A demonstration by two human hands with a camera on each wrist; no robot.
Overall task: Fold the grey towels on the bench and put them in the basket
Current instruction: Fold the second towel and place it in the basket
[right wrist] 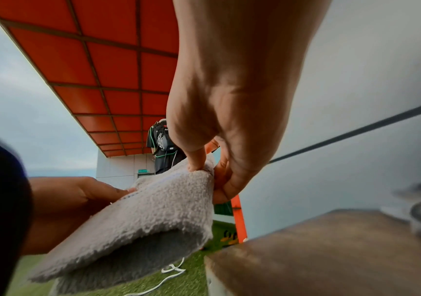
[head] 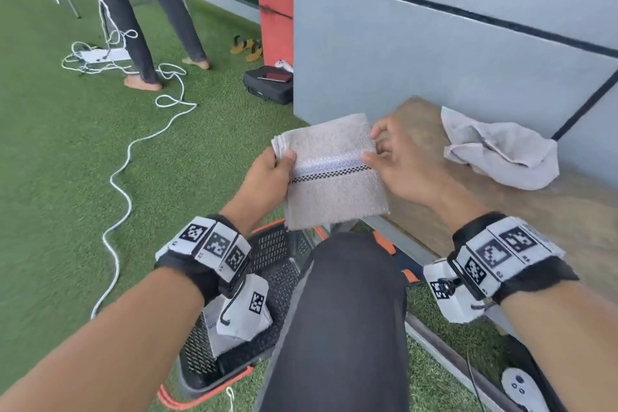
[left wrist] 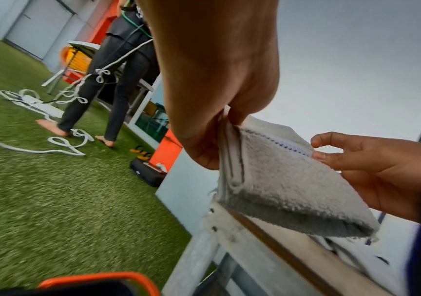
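A folded grey towel [head: 334,174] with a blue and checkered stripe hangs in the air off the left end of the wooden bench [head: 501,211]. My left hand [head: 271,174] pinches its left edge [left wrist: 229,144]. My right hand [head: 394,157] pinches its right edge, thumb on top [right wrist: 199,160]. A second grey towel [head: 498,150] lies crumpled on the bench against the wall. The black basket [head: 267,264] with an orange rim sits on the grass below my hands, partly hidden by my knee; something white lies inside it under my left wrist.
A grey wall [head: 434,53] backs the bench. A person [head: 150,10] stands on the green turf at the left, with white cable [head: 133,150] looping across it. A black case [head: 267,85] and sandals [head: 247,47] lie near an orange pillar. A white controller [head: 520,388] lies at lower right.
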